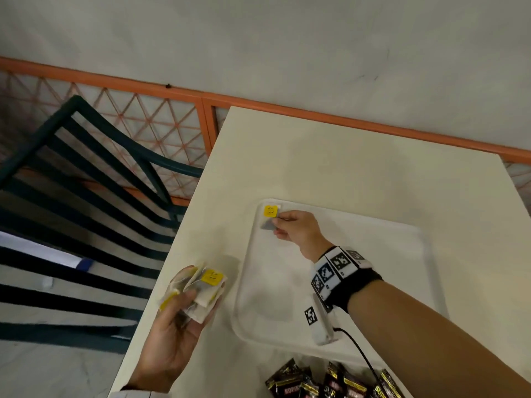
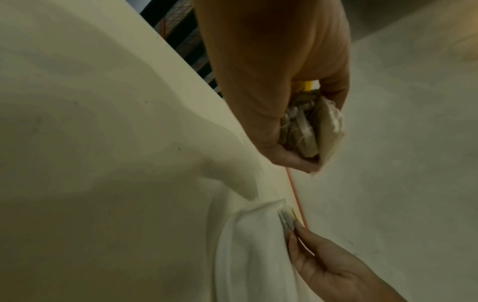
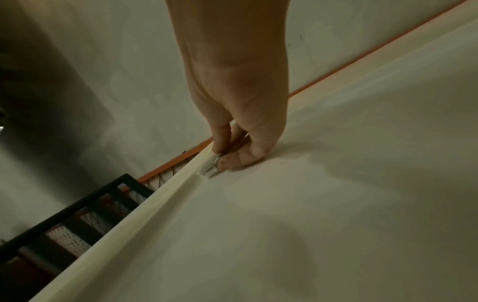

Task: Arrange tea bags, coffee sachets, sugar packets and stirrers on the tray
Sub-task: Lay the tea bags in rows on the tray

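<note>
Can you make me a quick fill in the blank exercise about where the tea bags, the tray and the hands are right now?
1. The right hand sets a tea bag in the far-left ____ of the tray.
2. The bunch of tea bags is held in the ____ hand.
3. The dark coffee sachets lie on the ____, off the tray.

Missing words: corner; left; table

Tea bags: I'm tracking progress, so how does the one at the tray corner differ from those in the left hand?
The single tea bag lies in the tray's far left corner, pinched by the right hand. The tea bag bunch is off the tray, gripped in the left hand. Both show yellow tags.
</note>
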`<state>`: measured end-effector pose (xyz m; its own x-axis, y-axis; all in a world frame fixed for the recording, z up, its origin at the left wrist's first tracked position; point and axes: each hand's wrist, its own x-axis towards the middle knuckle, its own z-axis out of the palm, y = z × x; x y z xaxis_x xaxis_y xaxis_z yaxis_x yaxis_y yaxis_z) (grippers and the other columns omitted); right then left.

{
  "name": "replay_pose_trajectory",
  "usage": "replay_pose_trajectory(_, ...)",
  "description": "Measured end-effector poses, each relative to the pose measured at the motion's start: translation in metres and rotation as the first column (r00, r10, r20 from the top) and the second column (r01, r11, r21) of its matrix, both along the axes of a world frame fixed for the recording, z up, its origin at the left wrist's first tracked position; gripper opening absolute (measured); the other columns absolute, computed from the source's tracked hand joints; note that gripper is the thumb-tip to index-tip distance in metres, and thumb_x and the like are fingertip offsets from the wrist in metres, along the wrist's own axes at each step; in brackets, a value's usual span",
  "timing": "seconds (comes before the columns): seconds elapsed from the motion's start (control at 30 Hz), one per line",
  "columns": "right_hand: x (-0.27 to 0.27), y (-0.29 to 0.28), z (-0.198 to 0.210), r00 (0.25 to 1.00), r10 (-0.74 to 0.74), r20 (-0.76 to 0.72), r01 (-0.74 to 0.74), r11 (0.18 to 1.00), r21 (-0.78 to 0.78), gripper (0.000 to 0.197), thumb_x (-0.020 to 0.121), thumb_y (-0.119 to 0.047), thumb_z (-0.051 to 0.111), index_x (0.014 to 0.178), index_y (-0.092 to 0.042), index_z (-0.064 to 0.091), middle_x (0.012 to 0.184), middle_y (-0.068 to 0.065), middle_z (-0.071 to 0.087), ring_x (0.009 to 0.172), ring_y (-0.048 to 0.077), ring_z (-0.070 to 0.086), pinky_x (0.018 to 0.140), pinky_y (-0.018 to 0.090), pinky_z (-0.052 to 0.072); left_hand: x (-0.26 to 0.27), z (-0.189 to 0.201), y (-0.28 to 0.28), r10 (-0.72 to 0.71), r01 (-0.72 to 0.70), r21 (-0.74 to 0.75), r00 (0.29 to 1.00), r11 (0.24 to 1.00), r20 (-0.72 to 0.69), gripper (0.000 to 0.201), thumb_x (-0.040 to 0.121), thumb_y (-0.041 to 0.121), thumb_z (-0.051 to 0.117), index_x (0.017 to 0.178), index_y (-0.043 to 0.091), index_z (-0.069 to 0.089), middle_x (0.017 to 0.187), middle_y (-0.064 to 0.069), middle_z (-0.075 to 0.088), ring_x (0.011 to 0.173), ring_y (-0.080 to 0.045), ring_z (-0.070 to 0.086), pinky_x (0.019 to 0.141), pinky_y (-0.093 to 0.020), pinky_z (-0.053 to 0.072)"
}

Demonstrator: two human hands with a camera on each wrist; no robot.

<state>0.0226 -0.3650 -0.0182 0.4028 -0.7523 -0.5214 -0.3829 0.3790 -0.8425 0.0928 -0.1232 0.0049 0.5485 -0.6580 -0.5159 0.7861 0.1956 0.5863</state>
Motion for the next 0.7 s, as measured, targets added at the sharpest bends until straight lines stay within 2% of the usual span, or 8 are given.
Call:
replay_pose_trajectory(0.1,0.009,-0.005,-0.006,0.994,0.016,-0.111,-0.027,0.995,-0.099,0.021,0.082,-0.009,0.068,0.1,0.002,0.066,0.069,0.008,0.061,0.049,0.008,0.055,0.047,0.018,0.045,0.004,-0.006,-0.001,-0.02,0.02,0.027,1.0,0.999,0.005,0.032,0.084,0.005,0.043,0.1,0.017,0.068,0.113,-0.011,0.069,0.107,-0.036,0.063,0.081,-0.039,0.056)
replay_pose_trajectory(0.17,0.012,-0.008,-0.008,0.986,0.015,-0.168,-0.043,0.986,-0.164,0.016,0.08,-0.012,0.07,0.093,-0.002,0.069,0.065,0.007,0.06,0.051,0.011,0.051,0.049,0.019,0.039,0.006,-0.008,-0.002,-0.041,0.041,0.035,0.999,0.999,0.013,0.033,0.079,0.007,0.047,0.106,0.015,0.063,0.115,-0.013,0.067,0.111,-0.037,0.06,0.085,-0.04,0.054)
replay_pose_trajectory(0.23,0.015,-0.01,-0.008,0.982,0.029,-0.188,-0.064,0.981,-0.184,0.007,0.079,-0.013,0.071,0.081,-0.007,0.068,0.059,0.001,0.056,0.05,0.01,0.05,0.051,0.02,0.039,0.007,-0.009,-0.004,-0.069,0.068,0.029,0.997,0.997,0.021,0.036,0.077,0.008,0.047,0.11,0.014,0.06,0.115,-0.012,0.067,0.111,-0.038,0.06,0.086,-0.04,0.053)
replay_pose_trajectory(0.33,0.015,-0.013,-0.009,0.982,0.012,-0.189,-0.047,0.982,-0.185,0.021,0.077,-0.014,0.073,0.068,-0.018,0.054,0.06,-0.001,0.056,0.052,0.012,0.053,0.054,0.022,0.042,0.007,-0.01,-0.007,-0.086,0.085,0.016,0.995,0.996,0.041,0.036,0.077,0.008,0.047,0.111,0.014,0.059,0.112,-0.011,0.069,0.111,-0.038,0.059,0.087,-0.039,0.052)
replay_pose_trajectory(0.43,0.014,-0.014,-0.009,0.985,-0.021,-0.171,-0.01,0.984,-0.179,0.025,0.077,-0.012,0.072,0.07,-0.019,0.049,0.062,0.0,0.056,0.051,0.012,0.053,0.051,0.021,0.041,0.006,-0.012,-0.009,-0.093,0.093,0.002,0.995,0.996,0.034,0.04,0.078,0.008,0.049,0.117,0.011,0.055,0.112,-0.013,0.067,0.114,-0.04,0.056,0.084,-0.037,0.055)
replay_pose_trajectory(0.53,0.012,-0.015,-0.007,0.983,0.022,-0.182,-0.058,0.979,-0.194,0.022,0.078,-0.011,0.071,0.069,-0.019,0.053,0.061,0.001,0.057,0.049,0.011,0.052,0.049,0.019,0.04,0.005,-0.013,-0.01,-0.111,0.112,-0.013,0.993,0.994,0.04,0.057,0.069,0.015,0.07,0.123,0.01,0.053,0.118,-0.016,0.064,0.115,-0.04,0.056,0.081,-0.036,0.056)
replay_pose_trajectory(0.63,0.009,-0.015,-0.006,0.985,0.032,-0.169,-0.062,0.983,-0.175,0.017,0.078,-0.008,0.071,0.072,-0.015,0.056,0.062,0.003,0.057,0.049,0.013,0.05,0.046,0.02,0.04,0.003,-0.015,-0.009,-0.12,0.121,-0.023,0.992,0.992,0.031,0.056,0.073,0.013,0.062,0.127,0.007,0.05,0.112,-0.014,0.066,0.114,-0.038,0.057,0.084,-0.037,0.055)
replay_pose_trajectory(0.7,0.008,-0.015,-0.005,0.985,0.044,-0.168,-0.07,0.986,-0.152,0.014,0.078,-0.009,0.071,0.078,-0.012,0.057,0.065,0.005,0.058,0.049,0.013,0.05,0.046,0.02,0.041,0.004,-0.014,-0.009,-0.136,0.137,-0.034,0.99,0.99,0.028,0.071,0.061,0.019,0.078,0.126,0.008,0.051,0.114,-0.015,0.066,0.113,-0.038,0.058,0.083,-0.037,0.056)
